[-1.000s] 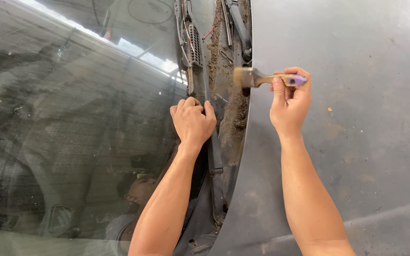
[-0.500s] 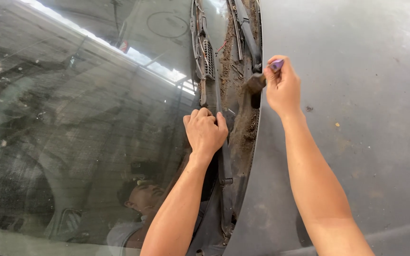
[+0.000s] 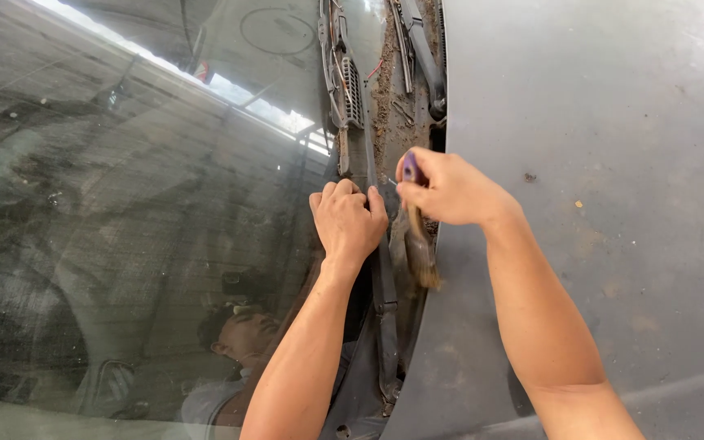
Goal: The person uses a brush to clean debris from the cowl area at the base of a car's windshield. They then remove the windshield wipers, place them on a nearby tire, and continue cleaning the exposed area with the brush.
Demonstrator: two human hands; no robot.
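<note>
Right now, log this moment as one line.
left hand: grips wiper arm | right hand: holds brush, bristles down in dirty cowl gutter

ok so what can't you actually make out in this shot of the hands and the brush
Head view only:
- Brush handle: mostly hidden inside the right hand; bristles blurred.
- Left hand fingertips: curled over the cowl trim, out of sight.
- Wiper arm: cut off by the top edge.
- Car interior: masked by windshield reflections.

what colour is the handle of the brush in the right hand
Purple, at the handle's tip showing above the right hand; head view, the only one.
</note>
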